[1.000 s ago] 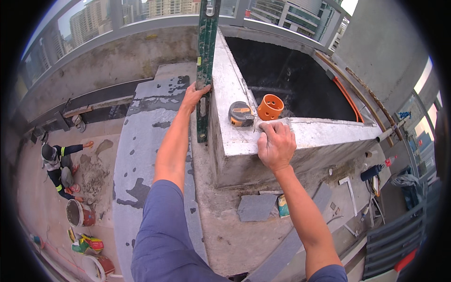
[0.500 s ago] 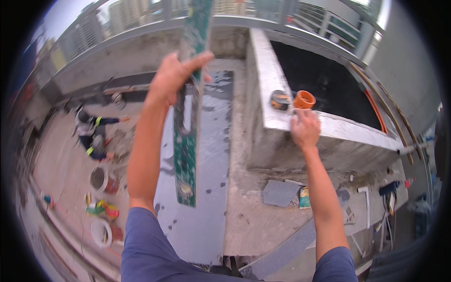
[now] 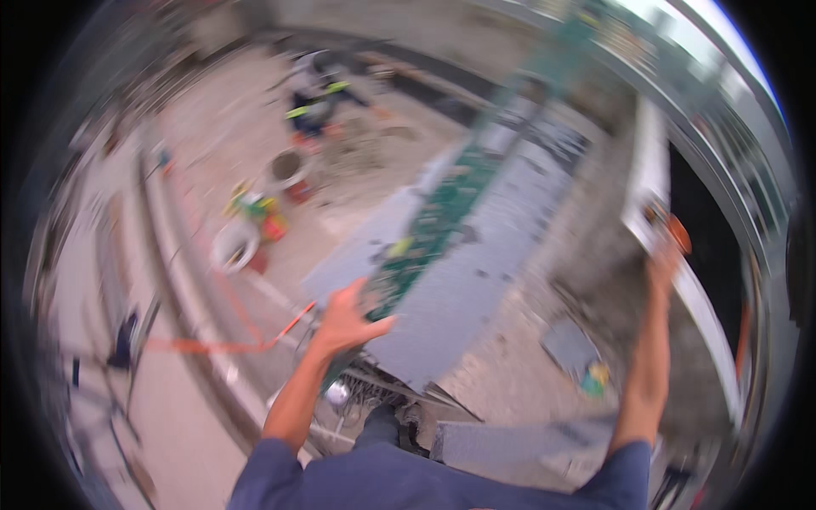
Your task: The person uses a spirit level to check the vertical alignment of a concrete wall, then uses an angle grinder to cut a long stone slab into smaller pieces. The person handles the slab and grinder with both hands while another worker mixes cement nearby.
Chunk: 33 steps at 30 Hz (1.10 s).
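My left hand (image 3: 342, 323) is closed round the near part of a long green spirit level (image 3: 446, 208). The level slants away to the upper right, over a large grey stone slab (image 3: 459, 310) with dark wet spots. My right hand (image 3: 665, 262) reaches to the white top of a low concrete wall (image 3: 650, 161). Right by its fingers are an orange pipe fitting (image 3: 679, 234) and a small black and orange tape measure (image 3: 653, 211). Motion smears the right fingers, so their grip is unclear.
A co-worker (image 3: 316, 93) crouches at the far left by a pile of mortar (image 3: 357, 149). Buckets (image 3: 235, 245) and colourful bags (image 3: 255, 208) stand nearer. A grey tile offcut (image 3: 569, 347) lies by the wall. An orange strap (image 3: 212, 346) crosses the left side.
My view has swung left and down. The spirit level has gone from nearly upright to slanting, and my left hand is lower, by its near end. My right hand remains by the orange fitting.
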### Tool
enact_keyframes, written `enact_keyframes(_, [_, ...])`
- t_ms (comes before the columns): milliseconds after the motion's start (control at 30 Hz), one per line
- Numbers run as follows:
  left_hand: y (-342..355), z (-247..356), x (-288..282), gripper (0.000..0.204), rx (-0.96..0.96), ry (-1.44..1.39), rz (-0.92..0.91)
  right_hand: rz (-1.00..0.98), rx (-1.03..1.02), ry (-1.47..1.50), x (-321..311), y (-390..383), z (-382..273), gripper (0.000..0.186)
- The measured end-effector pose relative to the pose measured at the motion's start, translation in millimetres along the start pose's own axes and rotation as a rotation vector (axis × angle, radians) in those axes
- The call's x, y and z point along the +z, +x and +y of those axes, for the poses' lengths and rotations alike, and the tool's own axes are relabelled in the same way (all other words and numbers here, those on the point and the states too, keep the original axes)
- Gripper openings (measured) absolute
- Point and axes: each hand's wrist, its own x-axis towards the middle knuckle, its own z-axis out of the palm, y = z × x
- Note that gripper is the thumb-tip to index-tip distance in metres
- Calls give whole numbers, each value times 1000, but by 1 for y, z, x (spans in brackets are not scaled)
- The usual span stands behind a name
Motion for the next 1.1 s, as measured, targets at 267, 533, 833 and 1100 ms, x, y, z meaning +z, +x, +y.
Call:
enact_keyframes(267, [-27,104,68,55,-88,-337,-138,-895,364,1537,-230,-177,-360,87])
enact_keyframes(533, [-5,275,218,51,-8,-638,-405,-920,1046,1770,-397,-304,-382,91])
enact_keyframes(833, [-16,276,343,78,60,-723,-633,-306,1274,1573,-420,-284,-318,47])
enact_keyframes(1100, [-95,121,267,52,-166,-637,-697,-353,1291,1570,-412,-264,-250,44])
